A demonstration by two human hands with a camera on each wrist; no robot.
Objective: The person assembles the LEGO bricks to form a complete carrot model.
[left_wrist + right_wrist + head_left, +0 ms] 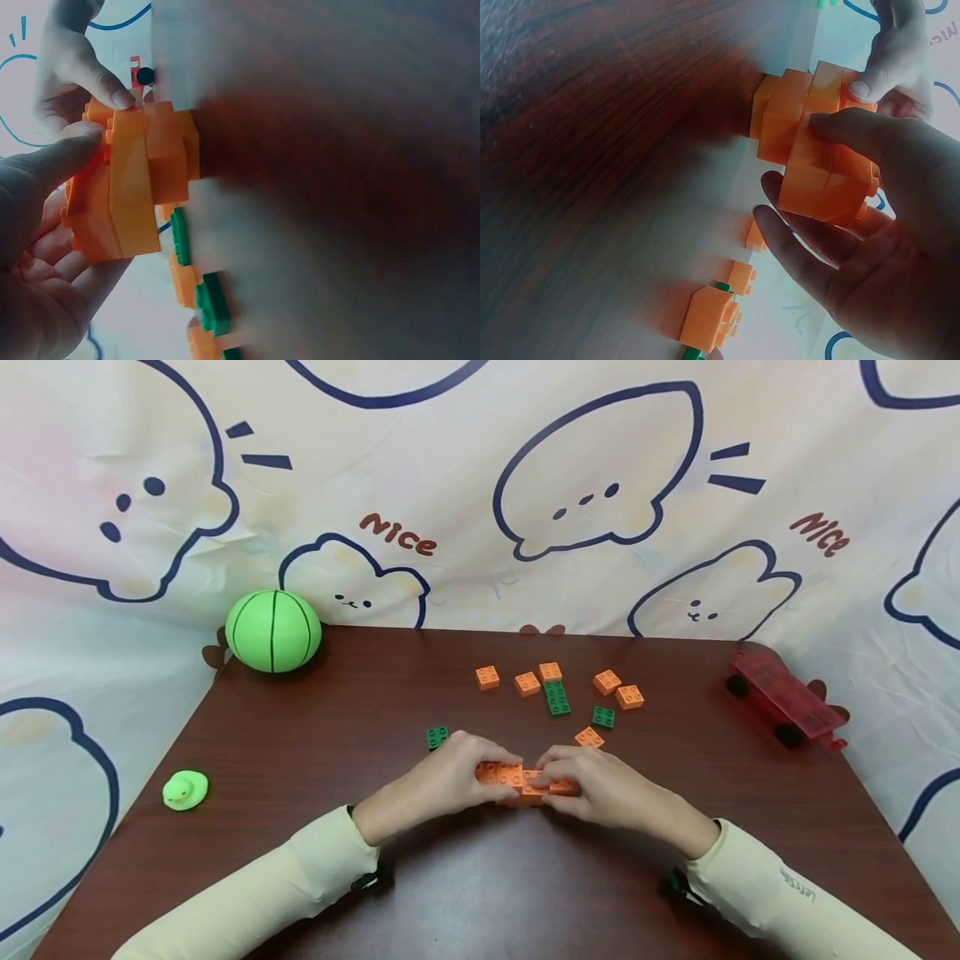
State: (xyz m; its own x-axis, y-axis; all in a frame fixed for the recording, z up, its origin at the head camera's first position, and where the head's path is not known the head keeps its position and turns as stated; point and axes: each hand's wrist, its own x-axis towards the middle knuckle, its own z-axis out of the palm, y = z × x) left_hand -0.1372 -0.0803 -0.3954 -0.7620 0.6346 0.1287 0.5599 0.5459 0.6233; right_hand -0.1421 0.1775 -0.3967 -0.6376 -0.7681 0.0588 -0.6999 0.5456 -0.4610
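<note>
Nearest, at the lower corners: a cream left sleeve (300, 868) and a cream right sleeve (780, 893), the latter with small dark lettering, both angled inward over a dark red-brown table (525, 877). Past these, at mid-table: a stepped orange brick build (534, 785), studs uppermost, narrower underneath than on top. Left hand (450, 777): grips the left end firmly, thumb on the near side, fingers bent round the far side. Right hand (600, 789): pinches the right end, thumb pressed to the near face, fingers reaching down along the far side. Contact between build and tabletop: impossible to tell.

Level with the hands, far to the left: a light green toy duck (185, 790). Just beyond the left hand, a square green brick (437, 737); just beyond the right, a loose orange brick (588, 737).

Farther back, a loose scatter: another square green brick (603, 717), a longer green brick (557, 697) with an orange brick (550, 672) at its far end, two more orange ones to the left and two to the right.

Toward the far right corner, a translucent red toy vehicle (787, 697) with black wheels. At the far left corner, a bright green ball (273, 632) with black lines. Behind everything, pale backdrop cloth (442, 460) with blue-outlined cartoon animals and the word "Nice".
</note>
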